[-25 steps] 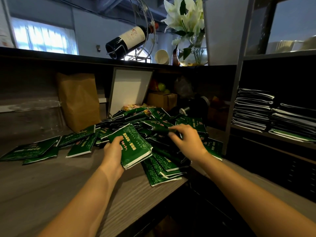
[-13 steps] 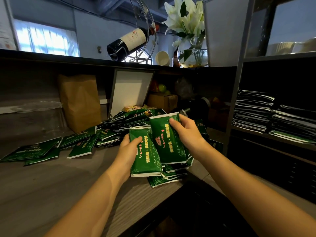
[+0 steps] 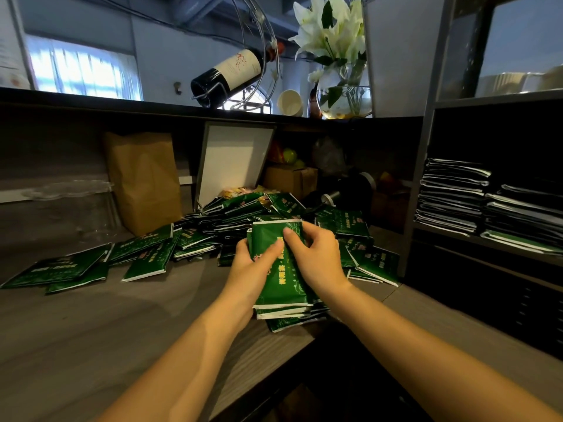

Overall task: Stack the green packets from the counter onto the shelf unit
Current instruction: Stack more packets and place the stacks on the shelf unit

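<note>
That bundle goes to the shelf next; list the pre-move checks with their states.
1. Left grip holds the bundle of flat green foil packets: ok.
2. Right grip holds it too: ok.
3. Bundle edges squared: not ok, bottom edges look stepped.
4. Room above the packet stacks in the grey metal shelf unit: ok.
5. Bundle lifted free of the loose packet pile on the grey wood-grain counter: cannot tell.

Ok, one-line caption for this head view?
Left hand and right hand grip a bundle of green packets over the pile on the counter; stacked packets sit in the shelf unit.
</note>
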Demonstrator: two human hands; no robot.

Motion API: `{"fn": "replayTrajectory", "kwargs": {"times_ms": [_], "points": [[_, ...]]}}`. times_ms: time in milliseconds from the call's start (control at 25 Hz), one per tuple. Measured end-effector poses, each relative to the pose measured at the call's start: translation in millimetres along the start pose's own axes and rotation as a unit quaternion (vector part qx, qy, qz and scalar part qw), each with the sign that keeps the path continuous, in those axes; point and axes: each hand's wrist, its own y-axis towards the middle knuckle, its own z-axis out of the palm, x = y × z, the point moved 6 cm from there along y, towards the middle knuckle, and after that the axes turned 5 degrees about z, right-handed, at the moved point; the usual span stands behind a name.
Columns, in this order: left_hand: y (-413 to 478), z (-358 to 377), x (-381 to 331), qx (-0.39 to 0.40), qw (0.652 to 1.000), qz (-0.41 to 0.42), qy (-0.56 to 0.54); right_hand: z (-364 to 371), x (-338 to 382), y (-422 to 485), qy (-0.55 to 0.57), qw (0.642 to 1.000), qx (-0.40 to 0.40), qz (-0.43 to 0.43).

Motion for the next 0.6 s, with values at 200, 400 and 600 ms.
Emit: {"fn": "replayTrajectory", "kwargs": {"times_ms": [200,400,600], "points": [[7.3,-19.4,-3.9,-0.054,0.999,-0.005,-0.007,-23.2,-19.8,24.6,-0.075,0.996,0.011,0.055],[20.9,-54.1,3.4,-0.155,0.987,-0.023,-0.045,-15.6,-50.3,22.2,-0.316,0.923,0.212,0.051],[24.4,-66.3,4.4,-0.192,0.979,-0.024,-0.058,-4.8,-39.1,18.2,-0.424,0.885,0.186,-0.050]]}}
